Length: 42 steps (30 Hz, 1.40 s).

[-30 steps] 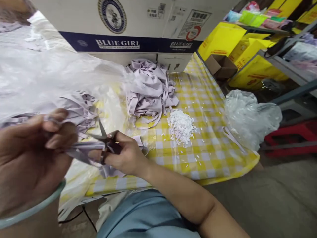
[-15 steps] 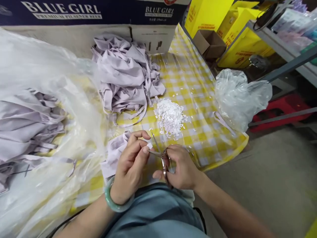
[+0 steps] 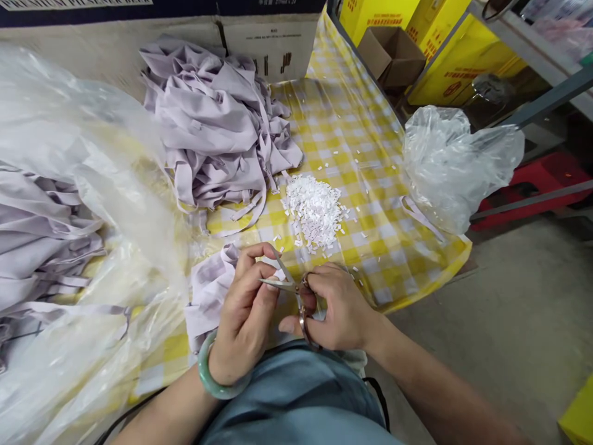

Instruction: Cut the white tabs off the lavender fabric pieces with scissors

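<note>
My left hand (image 3: pixel 245 309), with a green bangle on the wrist, pinches a lilac cloth piece (image 3: pixel 210 287) at its edge near a small white tag. My right hand (image 3: pixel 333 306) grips small scissors (image 3: pixel 290 285) whose blades are parted at that edge, right by my left fingertips. Both hands work just above the front edge of the yellow checked tablecloth (image 3: pixel 370 173). A heap of small white cut tags (image 3: pixel 315 210) lies just beyond the hands. A pile of lilac cloth pieces (image 3: pixel 217 130) sits behind it.
A big clear plastic bag (image 3: pixel 69 204) with more lilac cloth fills the left. A cardboard box (image 3: pixel 259 43) stands at the back. A crumpled plastic bag (image 3: pixel 454 161) hangs off the table's right edge. Yellow boxes (image 3: pixel 445 74) and a red stool (image 3: pixel 546 179) stand right.
The view swung down and left from a second ago. My hands went from the left side to the front edge at my lap, still with cloth and scissors; since half a second ago they barely moved.
</note>
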Available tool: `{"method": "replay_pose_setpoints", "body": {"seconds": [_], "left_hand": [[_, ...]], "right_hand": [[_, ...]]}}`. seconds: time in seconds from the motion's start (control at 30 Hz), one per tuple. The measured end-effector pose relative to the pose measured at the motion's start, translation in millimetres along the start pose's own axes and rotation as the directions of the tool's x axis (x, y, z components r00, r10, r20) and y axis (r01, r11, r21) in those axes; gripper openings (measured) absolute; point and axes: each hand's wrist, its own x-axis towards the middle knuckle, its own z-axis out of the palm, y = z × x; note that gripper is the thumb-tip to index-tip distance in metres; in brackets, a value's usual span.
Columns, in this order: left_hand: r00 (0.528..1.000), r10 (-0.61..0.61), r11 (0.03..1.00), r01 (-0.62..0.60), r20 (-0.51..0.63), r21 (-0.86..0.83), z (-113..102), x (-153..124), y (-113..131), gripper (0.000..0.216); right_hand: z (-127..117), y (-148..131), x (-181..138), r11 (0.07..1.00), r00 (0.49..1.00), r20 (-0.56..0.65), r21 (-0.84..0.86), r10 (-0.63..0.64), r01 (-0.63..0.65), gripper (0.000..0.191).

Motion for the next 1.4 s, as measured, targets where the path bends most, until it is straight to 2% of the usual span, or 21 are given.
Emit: {"method": "replay_pose_setpoints", "body": {"seconds": [0.37, 0.83, 1.07, 1.27, 1.4], "left_hand": [[0.997, 0.073, 0.996, -0.072, -0.029, 0.046, 2, -3, -5, 0.021], [0.998, 0.069, 0.987, -0.07, 0.008, 0.145, 3, 0, -2, 0.021], [0.999, 0.026, 0.989, -0.031, 0.039, 0.145, 8, -1, -4, 0.021], [0.987, 0.114, 0.971, -0.135, 0.114, 0.198, 18, 11, -2, 0.026], [0.981, 0.097, 0.974, -0.129, 0.17, 0.188, 29, 16, -7, 0.026]], "right_hand": [[3, -2, 0, 1.0, 1.0, -0.018, 0.021, -0.015, 0.015, 0.049], [2, -6, -3, 0.998, 1.0, -0.01, 0.05, 0.024, -0.023, 0.051], [2, -6, -7, 0.99, 0.994, 0.024, 0.082, 0.109, -0.111, 0.047], [-2, 2, -20, 0.969, 0.971, 0.012, 0.057, 0.24, -0.24, 0.05], [-2, 8, -30, 0.955, 0.957, 0.016, 0.061, 0.29, -0.29, 0.05]]}}
